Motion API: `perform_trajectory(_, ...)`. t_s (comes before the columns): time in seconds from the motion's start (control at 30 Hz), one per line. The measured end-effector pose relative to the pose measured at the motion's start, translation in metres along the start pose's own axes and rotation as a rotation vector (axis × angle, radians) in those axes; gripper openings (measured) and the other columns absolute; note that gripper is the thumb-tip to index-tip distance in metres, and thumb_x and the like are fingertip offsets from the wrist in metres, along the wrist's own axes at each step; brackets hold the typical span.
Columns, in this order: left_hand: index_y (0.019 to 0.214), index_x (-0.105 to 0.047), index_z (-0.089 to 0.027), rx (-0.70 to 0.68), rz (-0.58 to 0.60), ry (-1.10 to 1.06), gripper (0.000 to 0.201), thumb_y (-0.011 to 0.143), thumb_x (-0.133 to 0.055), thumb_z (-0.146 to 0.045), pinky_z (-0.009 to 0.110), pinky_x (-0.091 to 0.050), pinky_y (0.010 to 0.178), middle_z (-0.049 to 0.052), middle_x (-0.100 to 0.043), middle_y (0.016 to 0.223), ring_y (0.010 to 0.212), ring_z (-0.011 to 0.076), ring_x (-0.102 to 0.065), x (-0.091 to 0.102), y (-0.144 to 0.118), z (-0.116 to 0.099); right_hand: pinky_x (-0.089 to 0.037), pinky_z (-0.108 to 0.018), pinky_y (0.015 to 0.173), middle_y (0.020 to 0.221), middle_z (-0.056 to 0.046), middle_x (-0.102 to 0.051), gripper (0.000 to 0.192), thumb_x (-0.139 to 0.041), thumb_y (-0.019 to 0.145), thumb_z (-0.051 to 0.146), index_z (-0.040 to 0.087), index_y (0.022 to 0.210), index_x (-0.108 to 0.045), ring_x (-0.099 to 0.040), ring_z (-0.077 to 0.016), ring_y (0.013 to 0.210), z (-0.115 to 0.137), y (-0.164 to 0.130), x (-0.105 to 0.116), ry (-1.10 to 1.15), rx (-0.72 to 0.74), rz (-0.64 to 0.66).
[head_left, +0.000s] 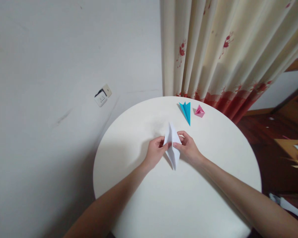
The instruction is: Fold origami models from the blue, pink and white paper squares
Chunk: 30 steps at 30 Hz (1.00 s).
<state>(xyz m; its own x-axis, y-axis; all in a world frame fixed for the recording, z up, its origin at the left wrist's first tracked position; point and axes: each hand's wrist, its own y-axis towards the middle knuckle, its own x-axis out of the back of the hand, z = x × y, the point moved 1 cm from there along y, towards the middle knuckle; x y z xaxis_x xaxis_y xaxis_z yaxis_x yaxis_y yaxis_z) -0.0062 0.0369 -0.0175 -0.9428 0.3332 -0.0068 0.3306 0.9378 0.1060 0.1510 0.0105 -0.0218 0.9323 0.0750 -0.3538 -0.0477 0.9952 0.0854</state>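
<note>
A folded piece of white paper [173,153], long and pointed at both ends, is held between my two hands above the round table. My left hand [156,150] pinches its left side, thumb on the near face and fingers bent behind. On the opposite side my right hand [188,147] grips it the same way, thumb near the central crease. Part of the fingers of each hand is hidden behind the paper. Farther back lie a blue paper plane [186,112] and, to its right, a small pink folded paper piece [199,111].
The white round table [129,132] stands against a wall with a loose-looking power socket [100,98]. A cream curtain with red flowers [208,49] hangs behind the table's far edge. Right of the table, a wooden surface [286,147] carries papers above the dark floor.
</note>
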Motion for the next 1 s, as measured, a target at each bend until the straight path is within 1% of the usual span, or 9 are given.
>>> perform_trajectory(0.1, 0.085, -0.071, -0.012, 0.009, -0.004, -0.008, 0.024, 0.076, -0.073, -0.034, 0.025, -0.046, 0.068, 0.004, -0.069, 0.079, 0.072, 0.0162, -0.060, -0.001, 0.000, 0.000, -0.046, -0.026, 0.058, 0.081, 0.000, -0.070, 0.063, -0.087, 0.060, 0.037, 0.023, 0.110, -0.052, -0.061, -0.0156, 0.063, 0.000, -0.002, -0.001, 0.003, -0.068, 0.021)
perform_trajectory(0.17, 0.082, -0.072, -0.012, 0.021, 0.007, -0.004, 0.027, 0.075, -0.073, -0.038, 0.025, -0.045, 0.068, 0.004, -0.069, 0.076, 0.071, 0.0162, -0.060, -0.002, -0.001, 0.000, -0.047, -0.027, 0.060, 0.082, -0.001, -0.070, 0.062, -0.087, 0.059, 0.035, 0.021, 0.110, -0.054, -0.063, -0.0163, 0.066, -0.001, -0.002, 0.000, -0.020, -0.071, 0.013)
perform_trajectory(0.27, 0.074, -0.070, -0.012, 0.077, -0.028, -0.051, 0.041, 0.082, -0.063, -0.051, 0.025, -0.045, 0.064, 0.003, -0.066, 0.068, 0.065, 0.0152, -0.057, -0.002, -0.001, 0.001, -0.047, -0.027, 0.062, 0.082, -0.001, -0.069, 0.051, -0.086, 0.060, 0.035, 0.018, 0.099, -0.059, -0.062, -0.0164, 0.068, -0.005, 0.000, 0.003, -0.076, -0.046, -0.038)
perform_trajectory(0.33, 0.076, -0.071, -0.011, 0.111, -0.012, -0.094, 0.046, 0.084, -0.059, -0.054, 0.025, -0.044, 0.062, 0.004, -0.066, 0.068, 0.064, 0.0149, -0.057, -0.002, -0.002, 0.002, -0.046, -0.027, 0.061, 0.079, -0.001, -0.068, 0.042, -0.085, 0.062, 0.036, 0.015, 0.091, -0.062, -0.060, -0.0159, 0.067, -0.006, 0.001, 0.005, -0.129, -0.040, -0.082)
perform_trajectory(0.43, 0.084, -0.072, -0.011, 0.134, 0.072, -0.068, 0.037, 0.076, -0.072, -0.047, 0.025, -0.044, 0.064, 0.005, -0.069, 0.075, 0.068, 0.0156, -0.059, -0.002, -0.003, 0.001, -0.042, -0.026, 0.059, 0.073, -0.001, -0.066, 0.038, -0.083, 0.063, 0.039, 0.013, 0.083, -0.066, -0.057, -0.0153, 0.063, -0.007, 0.002, 0.007, -0.185, -0.054, -0.108)
perform_trajectory(0.57, 0.078, -0.073, -0.010, 0.179, 0.057, -0.031, 0.031, 0.072, -0.077, -0.041, 0.025, -0.043, 0.063, 0.006, -0.071, 0.076, 0.067, 0.0163, -0.060, -0.003, -0.003, 0.002, -0.040, -0.027, 0.057, 0.070, -0.002, -0.066, 0.038, -0.079, 0.068, 0.046, 0.012, 0.080, -0.068, -0.054, -0.0149, 0.060, -0.007, 0.001, 0.006, -0.177, -0.079, -0.105)
perform_trajectory(0.77, 0.077, -0.074, -0.009, 0.238, 0.047, -0.083, 0.031, 0.071, -0.077, -0.039, 0.028, -0.046, 0.067, 0.009, -0.073, 0.078, 0.070, 0.0193, -0.064, -0.002, -0.004, -0.002, -0.031, -0.025, 0.050, 0.057, 0.000, -0.056, 0.047, -0.065, 0.077, 0.059, 0.013, 0.066, -0.064, -0.044, -0.0114, 0.051, -0.009, 0.001, 0.008, -0.237, -0.071, -0.188)
perform_trajectory(0.9, 0.079, -0.075, -0.009, 0.310, 0.107, -0.126, 0.033, 0.069, -0.079, -0.040, 0.031, -0.049, 0.070, 0.011, -0.074, 0.080, 0.072, 0.0217, -0.066, -0.003, -0.005, -0.003, -0.025, -0.024, 0.046, 0.052, 0.002, -0.049, 0.051, -0.063, 0.078, 0.060, 0.014, 0.058, -0.058, -0.038, -0.0097, 0.048, -0.011, 0.001, 0.009, -0.301, -0.047, -0.187)
perform_trajectory(1.0, 0.079, -0.075, -0.008, 0.323, 0.101, -0.128, 0.033, 0.068, -0.079, -0.040, 0.032, -0.049, 0.071, 0.011, -0.074, 0.080, 0.071, 0.0216, -0.066, -0.003, -0.005, -0.001, -0.026, -0.024, 0.047, 0.054, 0.001, -0.052, 0.047, -0.066, 0.077, 0.058, 0.014, 0.060, -0.060, -0.040, -0.0096, 0.050, -0.011, 0.001, 0.008, -0.278, -0.053, -0.191)
